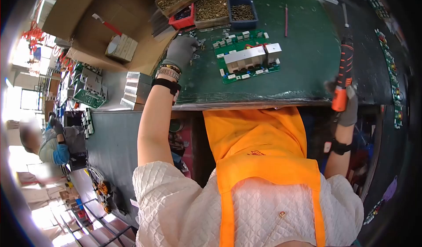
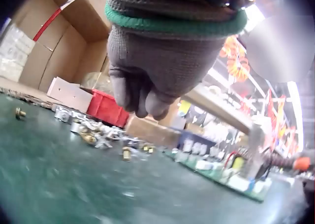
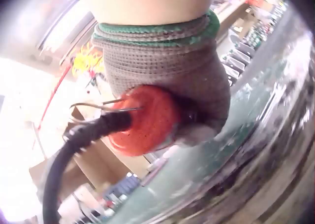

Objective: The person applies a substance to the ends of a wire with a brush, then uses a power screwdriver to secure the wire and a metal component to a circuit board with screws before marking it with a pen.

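Note:
The gloved left hand (image 1: 181, 51) is over loose small metal parts (image 1: 198, 45) near the red bin (image 1: 183, 21). In the left wrist view, that hand (image 2: 157, 69) has bent fingers pointing down above the metal pieces (image 2: 96, 131); whether they pinch anything is hidden. At the table's right front edge, the gloved right hand (image 1: 350, 109) grips a red and black power screwdriver (image 1: 346, 66). The right wrist view shows the screwdriver's red end (image 3: 145, 120) and cord against the hand (image 3: 170, 61). Between the hands lies a green circuit board (image 1: 229, 76) with silver heat sinks (image 1: 244, 58).
Trays of brass parts (image 1: 212, 8) and a blue bin (image 1: 242, 23) stand at the back. A cardboard box (image 1: 94, 36) is at the left, beside stacked metal pieces (image 1: 135, 91). A pink stick (image 1: 286, 21) lies behind the board. Another person (image 1: 52, 137) sits far left.

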{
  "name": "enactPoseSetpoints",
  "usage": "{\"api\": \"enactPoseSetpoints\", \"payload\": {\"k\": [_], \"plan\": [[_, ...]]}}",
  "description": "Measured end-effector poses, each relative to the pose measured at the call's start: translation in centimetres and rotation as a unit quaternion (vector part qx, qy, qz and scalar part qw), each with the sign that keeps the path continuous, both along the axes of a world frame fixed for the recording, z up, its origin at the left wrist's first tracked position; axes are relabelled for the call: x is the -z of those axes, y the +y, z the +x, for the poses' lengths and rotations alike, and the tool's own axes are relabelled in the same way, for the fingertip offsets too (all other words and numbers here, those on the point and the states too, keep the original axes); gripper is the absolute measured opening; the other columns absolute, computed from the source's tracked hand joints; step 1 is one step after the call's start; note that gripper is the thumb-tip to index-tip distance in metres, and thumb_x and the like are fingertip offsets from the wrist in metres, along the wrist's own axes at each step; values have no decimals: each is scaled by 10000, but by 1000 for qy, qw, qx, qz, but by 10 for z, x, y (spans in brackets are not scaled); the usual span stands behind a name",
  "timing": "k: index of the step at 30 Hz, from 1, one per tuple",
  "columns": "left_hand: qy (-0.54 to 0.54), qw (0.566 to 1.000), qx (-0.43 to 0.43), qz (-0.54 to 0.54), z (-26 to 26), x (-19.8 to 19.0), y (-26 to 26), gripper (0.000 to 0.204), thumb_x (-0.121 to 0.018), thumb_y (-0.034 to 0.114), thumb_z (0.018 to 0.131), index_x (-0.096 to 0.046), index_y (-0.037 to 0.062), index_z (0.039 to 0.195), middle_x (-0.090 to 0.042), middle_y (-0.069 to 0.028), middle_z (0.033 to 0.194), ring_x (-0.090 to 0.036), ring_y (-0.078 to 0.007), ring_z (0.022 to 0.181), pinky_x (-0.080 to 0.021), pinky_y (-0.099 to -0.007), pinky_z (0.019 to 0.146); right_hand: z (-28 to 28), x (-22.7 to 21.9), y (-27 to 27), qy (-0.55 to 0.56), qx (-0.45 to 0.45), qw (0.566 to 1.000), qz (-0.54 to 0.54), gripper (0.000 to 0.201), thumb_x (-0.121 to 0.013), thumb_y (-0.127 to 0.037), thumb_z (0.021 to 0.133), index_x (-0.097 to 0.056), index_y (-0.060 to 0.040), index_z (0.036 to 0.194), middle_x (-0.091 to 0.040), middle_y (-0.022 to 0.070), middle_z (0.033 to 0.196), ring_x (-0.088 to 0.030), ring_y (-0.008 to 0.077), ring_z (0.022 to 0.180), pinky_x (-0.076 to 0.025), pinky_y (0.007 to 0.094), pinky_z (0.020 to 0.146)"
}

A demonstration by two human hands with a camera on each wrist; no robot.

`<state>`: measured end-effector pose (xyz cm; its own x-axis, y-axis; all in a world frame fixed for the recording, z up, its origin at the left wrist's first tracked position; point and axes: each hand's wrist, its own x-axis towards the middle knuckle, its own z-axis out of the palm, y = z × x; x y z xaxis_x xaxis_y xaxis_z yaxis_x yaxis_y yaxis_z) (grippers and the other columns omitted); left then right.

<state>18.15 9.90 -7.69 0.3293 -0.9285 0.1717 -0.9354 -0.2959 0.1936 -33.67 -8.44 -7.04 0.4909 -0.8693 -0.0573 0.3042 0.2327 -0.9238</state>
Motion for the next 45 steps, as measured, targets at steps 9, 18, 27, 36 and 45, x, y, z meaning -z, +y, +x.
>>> {"api": "enactPoseSetpoints", "payload": {"k": [9, 18, 27, 36, 45], "plan": [[308, 937, -112, -117, -6, -19, -5, 139, -566, 106, 935, -651, 84, 1044, -686, -113, 907, -672, -234, 818, -534, -354, 722, 7, -12, 107, -172, -179, 964, 98, 922, -712, -409, 828, -220, -2, 1494, -493, 63, 1006, -548, 101, 685, -484, 243, 552], [522, 842, 56, -125, -136, -79, 4, 261, -536, 111, 987, -590, -51, 1183, -689, -141, 984, -687, -200, 823, -578, -299, 754, 21, -22, 149, 209, -308, 927, -52, 885, -852, -206, 667, -397, -30, 1406, -588, 55, 1030, -565, 121, 917, -475, 269, 842], [632, 756, 56, -159, -171, -71, 16, 270, -518, 84, 991, -581, -65, 1206, -689, -170, 1016, -699, -246, 889, -593, -349, 799, 26, -34, 151, 268, -346, 899, 24, 893, -849, -265, 662, -400, -40, 1401, -577, 53, 1001, -567, 146, 906, -478, 285, 836], [629, 754, 59, -179, -181, -69, 17, 263, -515, 76, 986, -588, -61, 1198, -689, -169, 1015, -698, -244, 883, -587, -355, 808, 24, -25, 156, 267, -333, 903, -40, 908, -859, -298, 652, -405, -39, 1394, -578, 72, 1025, -571, 160, 907, -481, 293, 842], [372, 877, 95, -290, -191, -50, 22, 224, -557, 32, 964, -614, -50, 1164, -695, -137, 1022, -679, -189, 878, -547, -310, 818, 14, -29, 152, 75, -418, 875, 233, 751, -788, -201, 709, -428, -58, 1353, -576, 53, 842, -591, 138, 618, -510, 277, 589]]}}
